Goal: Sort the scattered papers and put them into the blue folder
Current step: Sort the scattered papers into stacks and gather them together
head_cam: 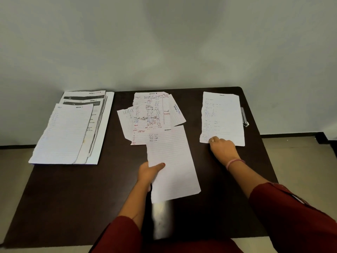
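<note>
My left hand (148,172) grips a lined, mostly blank sheet (171,161) by its left edge, thumb on top, lifted over the dark table (63,198). Behind it lies a loose heap of handwritten papers (151,114) at the table's middle. My right hand (222,147) touches the near edge of a single handwritten sheet (221,117) lying at the right; its fingers are curled at the paper's edge, and whether they pinch it I cannot tell. A stack of sorted papers (73,128) sits at the far left. I see no blue folder.
A small silvery stapler (244,116) lies beside the right sheet, near the table's right edge. A pale wall stands right behind the table. Light floor shows on both sides.
</note>
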